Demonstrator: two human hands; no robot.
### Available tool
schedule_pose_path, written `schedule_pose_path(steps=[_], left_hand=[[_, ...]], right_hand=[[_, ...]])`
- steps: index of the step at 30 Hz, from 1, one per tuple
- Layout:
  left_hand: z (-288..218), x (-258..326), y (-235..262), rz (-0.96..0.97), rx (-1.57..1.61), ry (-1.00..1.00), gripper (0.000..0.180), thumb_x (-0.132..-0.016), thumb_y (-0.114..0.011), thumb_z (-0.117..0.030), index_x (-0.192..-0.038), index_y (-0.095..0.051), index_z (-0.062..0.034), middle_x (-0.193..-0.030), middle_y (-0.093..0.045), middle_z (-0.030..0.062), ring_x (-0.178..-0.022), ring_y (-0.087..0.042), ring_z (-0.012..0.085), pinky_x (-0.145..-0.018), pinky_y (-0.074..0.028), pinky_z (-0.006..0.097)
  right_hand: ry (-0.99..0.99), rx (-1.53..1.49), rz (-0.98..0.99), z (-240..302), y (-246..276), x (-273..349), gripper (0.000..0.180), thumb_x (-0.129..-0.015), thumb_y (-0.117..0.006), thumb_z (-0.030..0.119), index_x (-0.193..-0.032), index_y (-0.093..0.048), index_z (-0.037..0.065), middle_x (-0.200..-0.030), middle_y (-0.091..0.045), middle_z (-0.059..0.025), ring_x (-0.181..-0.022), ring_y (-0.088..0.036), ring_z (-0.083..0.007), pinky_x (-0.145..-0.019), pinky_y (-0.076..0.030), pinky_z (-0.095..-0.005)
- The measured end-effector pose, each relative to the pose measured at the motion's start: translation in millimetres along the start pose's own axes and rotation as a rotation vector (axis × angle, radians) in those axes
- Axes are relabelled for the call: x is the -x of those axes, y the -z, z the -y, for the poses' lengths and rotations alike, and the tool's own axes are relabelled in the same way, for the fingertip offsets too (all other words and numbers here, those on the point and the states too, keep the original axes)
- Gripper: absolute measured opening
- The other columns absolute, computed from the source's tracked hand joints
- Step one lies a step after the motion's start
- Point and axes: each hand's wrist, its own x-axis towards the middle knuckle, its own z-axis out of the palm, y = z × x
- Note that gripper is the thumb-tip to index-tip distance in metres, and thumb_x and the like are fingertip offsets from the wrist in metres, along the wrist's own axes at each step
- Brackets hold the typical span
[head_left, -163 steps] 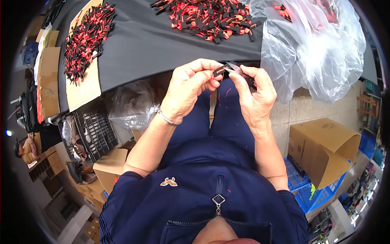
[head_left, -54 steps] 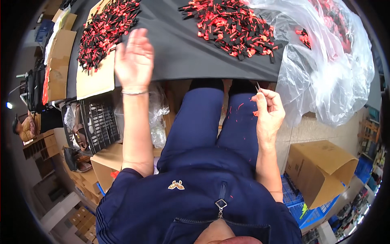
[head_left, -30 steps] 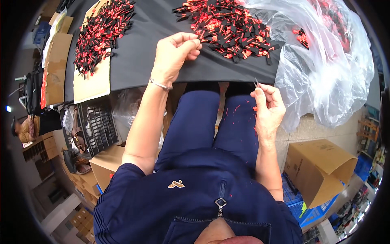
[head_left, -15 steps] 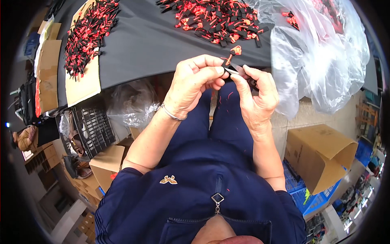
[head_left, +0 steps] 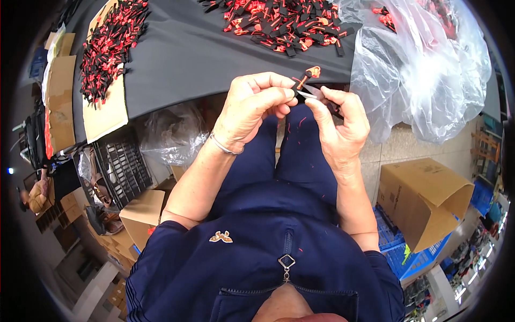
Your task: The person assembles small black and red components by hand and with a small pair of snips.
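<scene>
Over my lap, just off the table's front edge, my left hand (head_left: 252,104) pinches a small black strap piece (head_left: 303,81) between thumb and fingertips. The piece has an orange-red cord and an orange end that points up and away. Facing it, my right hand (head_left: 343,121) grips a pair of thread snips (head_left: 311,92); their pointed blades stand apart beside the strap piece. Whether a blade touches the cord cannot be made out. Part of the snips is hidden by the right fingers.
A pile of similar black-and-orange pieces (head_left: 289,24) lies on the dark table (head_left: 182,48). Another pile (head_left: 110,59) rests on cardboard at the left. Clear plastic bags (head_left: 418,80) drape over the right side. An open carton (head_left: 424,198) stands at lower right, a black crate (head_left: 123,169) at lower left.
The snips' blades show farther apart than before, beside the strap piece. Both hands stay nearly in place, while the table and piles have shifted slightly up and left in the view.
</scene>
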Motion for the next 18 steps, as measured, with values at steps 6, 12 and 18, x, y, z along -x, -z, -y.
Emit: schedule_pose_path(steps=[6,12,18], left_hand=[[8,-4,1,-0.013,-0.035,0.025,0.016,-0.079,-0.062,-0.006,-0.093,-0.063,0.0023,-0.074,-0.064,0.0067,-0.058,-0.056,0.0070,-0.056,-0.048,0.018],[7,-6,4,-0.010,0.057,0.075,0.016,-0.079,-0.060,-0.006,-0.091,-0.062,0.0034,-0.072,-0.062,0.0069,-0.058,-0.053,0.0086,-0.056,-0.046,0.019],[13,-9,7,0.023,0.138,0.078,0.015,-0.080,-0.058,-0.008,-0.089,-0.061,0.0037,-0.067,-0.055,0.0048,-0.056,-0.048,0.0099,-0.053,-0.041,0.021]], right_hand=[[0.068,0.158,0.065,-2,1,-3,0.020,-0.068,-0.077,0.009,-0.081,-0.063,0.004,-0.070,-0.061,-0.0063,-0.059,-0.054,-0.0185,-0.053,-0.044,-0.0285],[0.043,0.105,-0.030,-8,2,-3,0.026,-0.066,-0.078,0.008,-0.087,-0.064,0.004,-0.068,-0.061,-0.0051,-0.060,-0.056,-0.0178,-0.053,-0.044,-0.0283],[0.144,0.210,0.005,-6,3,-5,0.027,-0.065,-0.078,0.010,-0.087,-0.064,0.005,-0.069,-0.062,-0.0049,-0.060,-0.056,-0.0188,-0.052,-0.044,-0.0288]])
